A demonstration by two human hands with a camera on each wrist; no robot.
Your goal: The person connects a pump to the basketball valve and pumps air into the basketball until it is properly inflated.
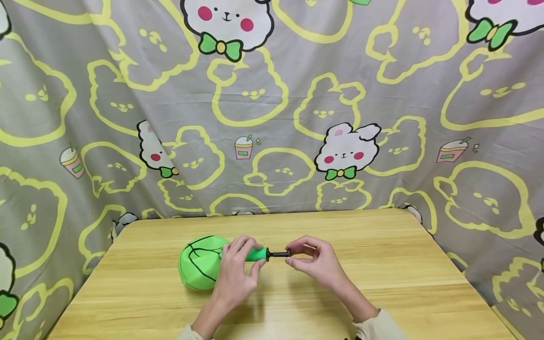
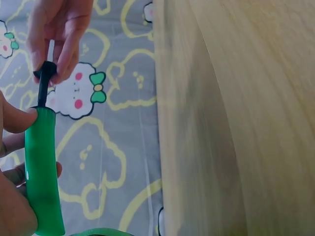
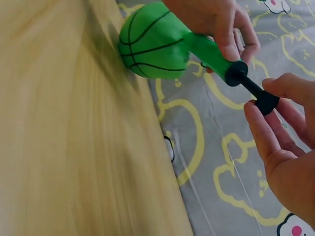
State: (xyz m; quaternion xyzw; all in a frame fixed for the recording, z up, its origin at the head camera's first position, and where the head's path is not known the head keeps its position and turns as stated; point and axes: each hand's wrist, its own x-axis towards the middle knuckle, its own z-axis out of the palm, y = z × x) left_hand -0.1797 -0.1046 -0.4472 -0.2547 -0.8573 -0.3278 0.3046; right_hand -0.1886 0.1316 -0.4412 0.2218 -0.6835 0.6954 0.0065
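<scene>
A green ball with black lines (image 1: 199,267), creased and slightly sunken in the head view, lies at the left of the table. Against it points a small green hand pump (image 2: 42,172), its far end meeting the ball in the right wrist view. My left hand (image 1: 235,269) grips the pump's green barrel, fingers over the top and thumb near the black collar. The black plunger rod (image 1: 278,254) is partly drawn out to the right. My right hand (image 1: 320,264) pinches the black plunger handle (image 3: 267,102) between thumb and fingertips.
The wooden table (image 1: 382,264) carries the ball, its far edge meeting a grey patterned curtain (image 1: 272,118) that hangs behind and along both sides. Beige sleeves (image 1: 380,326) show at the bottom of the head view.
</scene>
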